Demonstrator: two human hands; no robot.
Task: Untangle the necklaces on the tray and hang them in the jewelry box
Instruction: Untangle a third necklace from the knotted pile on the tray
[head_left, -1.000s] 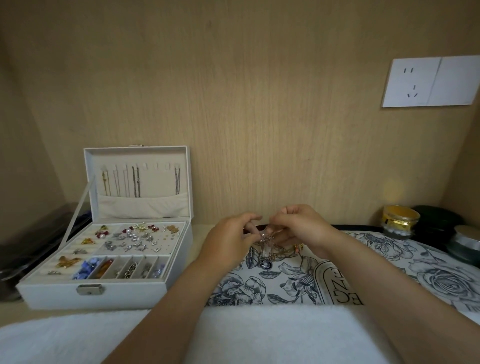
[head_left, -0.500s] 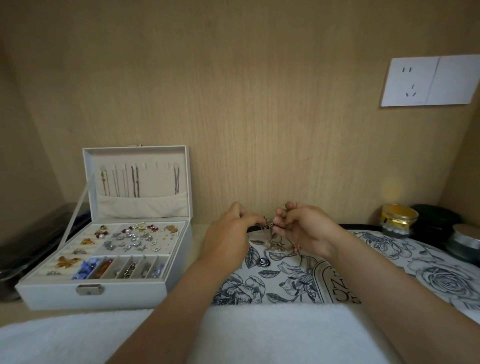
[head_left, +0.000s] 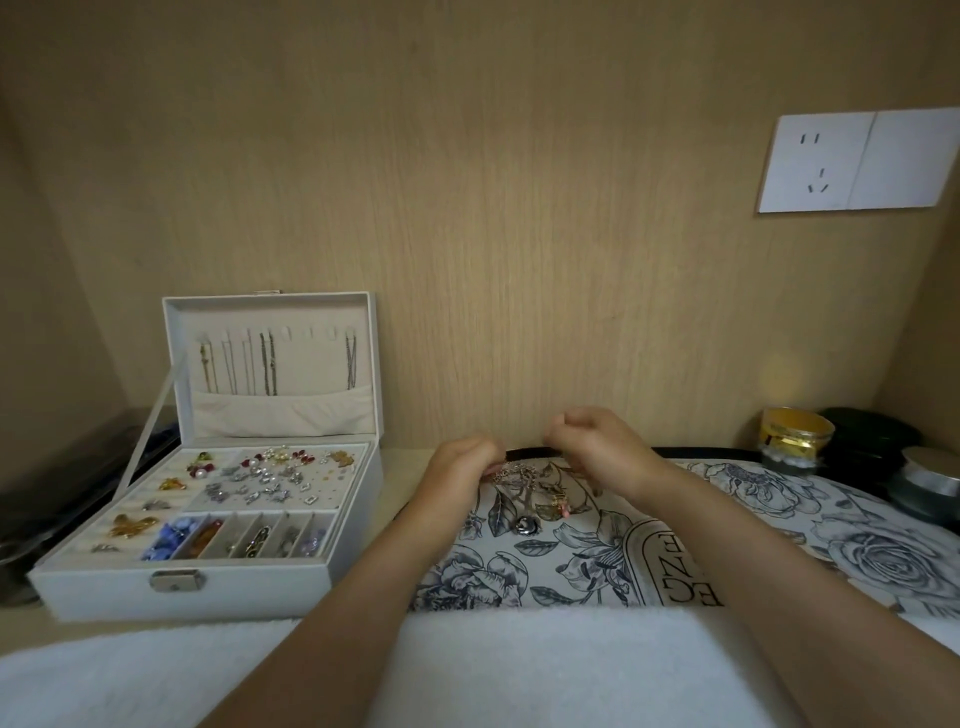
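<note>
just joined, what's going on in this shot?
A person is working on a tangle of necklaces over the floral tray. The left hand pinches the clump at its left edge. The right hand sits just above it with fingers curled, likely pulling a strand, though the chain is too fine to see. A round pendant lies on the tray. The jewelry box stands open to the left, with several chains hanging in its lid.

Tangled necklaces (head_left: 530, 483) blurred, strands indistinguishable. Fingertips of hands (head_left: 460, 467) (head_left: 602, 449) hidden, perhaps pinching them. Tray (head_left: 857, 525) near edge behind towel (head_left: 519, 665).
</note>
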